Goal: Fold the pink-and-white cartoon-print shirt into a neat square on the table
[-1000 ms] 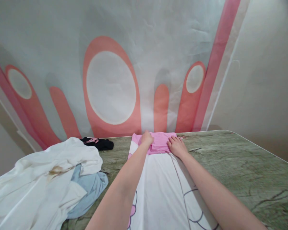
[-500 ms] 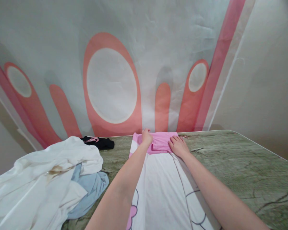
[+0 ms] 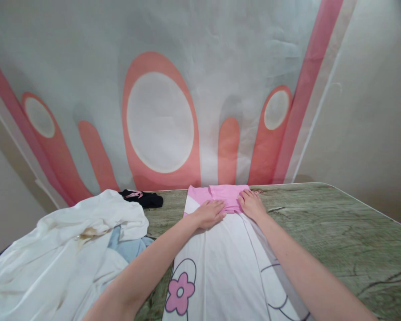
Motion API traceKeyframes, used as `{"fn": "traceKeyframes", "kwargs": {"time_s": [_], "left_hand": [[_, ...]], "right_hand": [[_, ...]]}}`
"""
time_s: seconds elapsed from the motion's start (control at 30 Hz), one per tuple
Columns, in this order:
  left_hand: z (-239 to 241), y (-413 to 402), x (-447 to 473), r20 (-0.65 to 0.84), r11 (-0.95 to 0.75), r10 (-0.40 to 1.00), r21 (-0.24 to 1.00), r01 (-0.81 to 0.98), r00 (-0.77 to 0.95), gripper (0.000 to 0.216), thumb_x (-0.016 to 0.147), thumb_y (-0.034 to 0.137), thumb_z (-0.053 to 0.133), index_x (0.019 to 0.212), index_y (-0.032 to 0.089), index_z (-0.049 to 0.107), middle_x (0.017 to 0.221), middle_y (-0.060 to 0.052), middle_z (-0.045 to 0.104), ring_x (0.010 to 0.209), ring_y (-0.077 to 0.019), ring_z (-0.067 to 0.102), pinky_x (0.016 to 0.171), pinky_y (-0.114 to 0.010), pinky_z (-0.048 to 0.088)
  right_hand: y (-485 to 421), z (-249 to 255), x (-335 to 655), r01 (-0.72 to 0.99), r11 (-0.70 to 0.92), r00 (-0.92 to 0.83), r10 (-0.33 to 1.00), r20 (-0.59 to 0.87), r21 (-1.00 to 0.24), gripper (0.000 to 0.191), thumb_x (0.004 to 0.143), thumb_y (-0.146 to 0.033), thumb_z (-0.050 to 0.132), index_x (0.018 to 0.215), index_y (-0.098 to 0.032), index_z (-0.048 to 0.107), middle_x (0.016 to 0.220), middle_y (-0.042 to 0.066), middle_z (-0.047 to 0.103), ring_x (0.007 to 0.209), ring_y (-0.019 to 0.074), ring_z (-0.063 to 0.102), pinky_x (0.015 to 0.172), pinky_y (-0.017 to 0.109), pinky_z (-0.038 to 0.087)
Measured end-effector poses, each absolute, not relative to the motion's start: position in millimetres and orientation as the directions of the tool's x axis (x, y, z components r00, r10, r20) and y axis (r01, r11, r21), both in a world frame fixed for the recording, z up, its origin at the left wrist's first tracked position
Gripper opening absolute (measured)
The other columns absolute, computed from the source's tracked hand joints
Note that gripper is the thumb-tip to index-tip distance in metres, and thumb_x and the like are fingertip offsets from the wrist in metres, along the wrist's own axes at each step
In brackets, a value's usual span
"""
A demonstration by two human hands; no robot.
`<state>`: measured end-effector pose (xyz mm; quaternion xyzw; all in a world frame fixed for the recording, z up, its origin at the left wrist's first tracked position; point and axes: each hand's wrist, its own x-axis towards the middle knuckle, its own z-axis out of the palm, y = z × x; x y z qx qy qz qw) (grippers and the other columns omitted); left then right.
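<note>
A white garment (image 3: 227,263) with a pink flower print and a folded pink part (image 3: 225,196) at its far end lies flat on the table. My left hand (image 3: 209,213) rests flat and open on the garment just below the pink part, fingers stretched out. My right hand (image 3: 252,205) lies flat and open at the right side of the pink fold, fingertips touching it.
A heap of white cloth (image 3: 63,249) over a light blue piece (image 3: 127,243) fills the left of the grey-green wood-grain table (image 3: 337,232). A small black item with a pink bow (image 3: 143,198) lies at the back. A patterned wall stands right behind the table.
My left hand has let go of the pink fold's far edge and slid back towards me, now lying flat. The right hand has stayed nearly still.
</note>
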<state>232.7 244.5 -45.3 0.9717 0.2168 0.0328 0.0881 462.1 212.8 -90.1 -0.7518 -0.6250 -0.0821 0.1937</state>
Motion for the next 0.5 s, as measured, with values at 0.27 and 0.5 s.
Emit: {"fn": "traceKeyframes", "kwargs": {"time_s": [0.27, 0.5], "left_hand": [[-43.0, 231.3, 203.5, 0.154, -0.860, 0.507, 0.154, 0.486, 0.848, 0.050, 0.094, 0.043, 0.021, 0.140, 0.024, 0.022, 0.146, -0.005, 0.022, 0.134, -0.0184, 0.016, 0.106, -0.037, 0.011], [-45.4, 231.9, 198.2, 0.166, -0.855, 0.513, 0.192, 0.482, 0.842, 0.040, 0.092, 0.037, 0.032, 0.130, 0.027, 0.041, 0.137, -0.004, 0.041, 0.128, -0.0205, 0.030, 0.105, -0.038, 0.016]], "right_hand": [[208.4, -84.6, 455.8, 0.985, -0.086, 0.144, 0.887, 0.440, -0.149, 0.043, 0.091, -0.035, 0.030, 0.125, -0.015, 0.048, 0.133, 0.010, 0.046, 0.126, 0.0218, 0.032, 0.104, 0.039, 0.017], [207.4, -85.5, 455.8, 0.980, -0.094, 0.157, 0.902, 0.401, -0.174, 0.041, 0.088, -0.032, 0.037, 0.122, -0.013, 0.050, 0.130, 0.013, 0.048, 0.122, 0.0229, 0.038, 0.102, 0.040, 0.021]]}}
